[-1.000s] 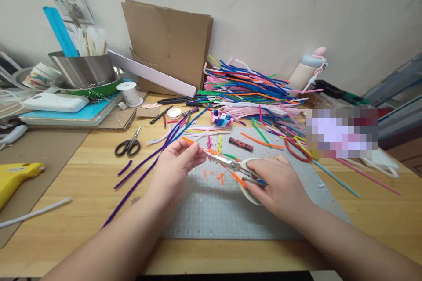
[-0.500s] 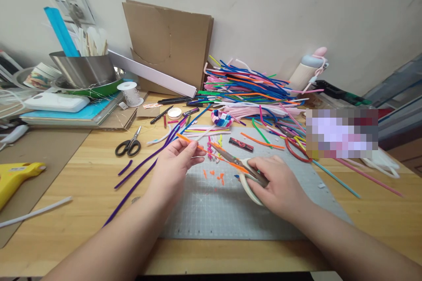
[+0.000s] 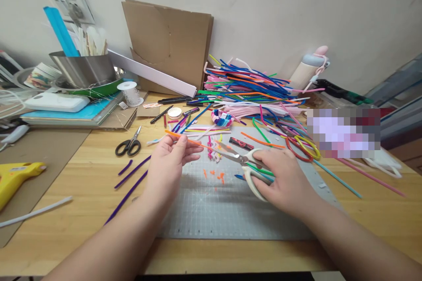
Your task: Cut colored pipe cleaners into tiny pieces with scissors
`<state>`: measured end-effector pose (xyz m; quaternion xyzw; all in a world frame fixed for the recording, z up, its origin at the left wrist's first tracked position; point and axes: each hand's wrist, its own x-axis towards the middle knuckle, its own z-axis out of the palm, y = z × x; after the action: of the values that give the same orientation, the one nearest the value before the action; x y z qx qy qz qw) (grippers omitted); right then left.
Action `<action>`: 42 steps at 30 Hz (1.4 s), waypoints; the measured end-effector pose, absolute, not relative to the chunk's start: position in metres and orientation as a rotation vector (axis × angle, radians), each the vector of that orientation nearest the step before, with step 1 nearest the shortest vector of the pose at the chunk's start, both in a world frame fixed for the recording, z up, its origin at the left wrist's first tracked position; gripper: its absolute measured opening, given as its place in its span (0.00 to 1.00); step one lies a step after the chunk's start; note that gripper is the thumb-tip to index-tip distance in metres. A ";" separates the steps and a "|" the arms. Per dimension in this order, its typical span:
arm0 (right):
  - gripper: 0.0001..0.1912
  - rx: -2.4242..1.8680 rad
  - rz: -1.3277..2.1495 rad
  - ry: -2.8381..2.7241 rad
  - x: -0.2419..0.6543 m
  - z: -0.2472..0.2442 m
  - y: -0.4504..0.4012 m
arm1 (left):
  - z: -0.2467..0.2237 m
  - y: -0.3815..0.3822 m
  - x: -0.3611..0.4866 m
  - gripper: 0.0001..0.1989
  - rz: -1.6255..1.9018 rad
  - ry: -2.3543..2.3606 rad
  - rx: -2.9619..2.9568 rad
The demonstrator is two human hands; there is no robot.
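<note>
My left hand (image 3: 169, 158) pinches an orange pipe cleaner (image 3: 189, 140) between thumb and forefinger, with the other fingers loosely extended. The pipe cleaner slants down to the right, and its thin far end reaches the scissors' blade tips. In my right hand (image 3: 285, 180) are scissors (image 3: 242, 159) with cream handles, blades pointing left and slightly parted. Whether the blades touch the pipe cleaner I cannot tell. Beneath lie small orange scraps (image 3: 220, 176) on the grey cutting mat (image 3: 204, 215). Pink, white and yellow bits (image 3: 212, 151) lie behind the scraps.
A heap of coloured pipe cleaners (image 3: 250, 83) lies at the back. Black-handled scissors (image 3: 128, 145) and purple pipe cleaners (image 3: 132, 189) are on the left. A yellow glue gun (image 3: 16, 178) rests at the far left. A dark marker (image 3: 241, 144) lies behind the cream scissors.
My left hand has shifted left with the orange pipe cleaner, which previously stretched along the scissors' blades. The scissors have turned slightly, and their handles are farther apart.
</note>
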<state>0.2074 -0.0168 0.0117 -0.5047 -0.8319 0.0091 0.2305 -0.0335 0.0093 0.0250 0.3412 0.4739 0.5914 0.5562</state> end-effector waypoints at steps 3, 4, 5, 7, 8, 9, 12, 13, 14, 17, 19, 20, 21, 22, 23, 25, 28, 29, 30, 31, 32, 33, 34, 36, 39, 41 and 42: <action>0.08 -1.354 -0.019 -2.313 0.204 0.010 -0.020 | 0.026 0.009 -0.033 0.09 1.411 1.113 0.783; 0.08 -1.346 -0.034 -2.314 0.203 0.010 -0.021 | 0.026 0.009 -0.033 0.09 1.412 1.107 0.775; 0.08 -1.340 -0.045 -2.315 0.203 0.009 -0.021 | 0.026 0.009 -0.032 0.09 1.412 1.100 0.766; 0.08 -1.336 -0.061 -2.313 0.202 0.009 -0.022 | 0.027 0.008 -0.031 0.09 1.406 1.087 0.751; 0.08 -1.337 -0.064 -2.313 0.202 0.009 -0.022 | 0.027 0.008 -0.030 0.08 1.398 1.083 0.744; 0.08 -1.338 -0.064 -2.316 0.202 0.009 -0.022 | 0.027 0.008 -0.030 0.08 1.389 1.083 0.737; 0.07 -1.336 -0.070 -2.328 0.201 0.009 -0.022 | 0.027 0.008 -0.028 0.07 1.363 1.083 0.724; 0.07 -1.335 -0.073 -2.331 0.201 0.008 -0.022 | 0.027 0.008 -0.028 0.07 1.357 1.085 0.722; 0.07 -1.332 -0.077 -2.332 0.200 0.008 -0.022 | 0.026 0.007 -0.028 0.07 1.349 1.089 0.722; 0.07 -1.319 -0.086 -2.336 0.199 0.007 -0.023 | 0.025 0.006 -0.029 0.06 1.314 1.109 0.722; 0.07 -1.316 -0.078 -2.341 0.199 0.007 -0.023 | 0.024 0.005 -0.029 0.05 1.294 1.126 0.722; 0.07 -1.318 -0.068 -2.345 0.198 0.007 -0.023 | 0.023 0.005 -0.030 0.05 1.290 1.134 0.723; 0.07 -1.320 -0.056 -2.347 0.198 0.007 -0.024 | 0.023 0.005 -0.030 0.05 1.288 1.140 0.725; 0.07 -1.324 -0.043 -2.351 0.197 0.007 -0.024 | 0.023 0.005 -0.030 0.05 1.289 1.145 0.725; 0.07 -1.328 -0.032 -2.354 0.197 0.007 -0.024 | 0.023 0.005 -0.031 0.05 1.292 1.148 0.723; 0.07 -1.334 -0.015 -2.363 0.196 0.007 -0.024 | 0.023 0.005 -0.031 0.06 1.305 1.146 0.715; 0.07 -1.333 -0.006 -2.370 0.196 0.007 -0.024 | 0.024 0.005 -0.030 0.05 1.326 1.139 0.697; 0.07 -1.331 -0.008 -2.368 0.196 0.007 -0.024 | 0.024 0.005 -0.030 0.05 1.328 1.138 0.691; 0.07 -1.330 -0.009 -2.366 0.195 0.007 -0.024 | 0.025 0.005 -0.029 0.05 1.328 1.138 0.683; 0.07 -1.330 -0.013 -2.362 0.195 0.007 -0.024 | 0.025 0.005 -0.029 0.05 1.325 1.138 0.674; 0.07 -1.330 -0.016 -2.359 0.195 0.007 -0.024 | 0.025 0.005 -0.028 0.05 1.320 1.136 0.662; 0.07 -1.332 -0.022 -2.356 0.195 0.007 -0.024 | 0.026 0.005 -0.028 0.05 1.313 1.133 0.648; 0.07 -1.335 -0.027 -2.356 0.196 0.006 -0.025 | 0.026 0.005 -0.027 0.05 1.308 1.129 0.632; 0.07 -1.344 -0.034 -2.357 0.196 0.006 -0.025 | 0.026 0.004 -0.026 0.05 1.297 1.125 0.601; 0.06 -1.356 -0.036 -2.362 0.196 0.005 -0.024 | 0.027 0.004 -0.025 0.04 1.286 1.123 0.574; 0.06 -1.357 -0.041 -2.364 0.197 0.005 -0.024 | 0.027 0.005 -0.024 0.04 1.282 1.126 0.565; 0.06 -1.355 -0.044 -2.365 0.197 0.005 -0.024 | 0.027 0.005 -0.024 0.04 1.280 1.128 0.560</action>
<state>0.1966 -0.0240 0.0053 -0.4865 -0.8489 -0.0159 0.2060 -0.0243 0.0050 0.0269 0.2439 0.4913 0.5573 0.6234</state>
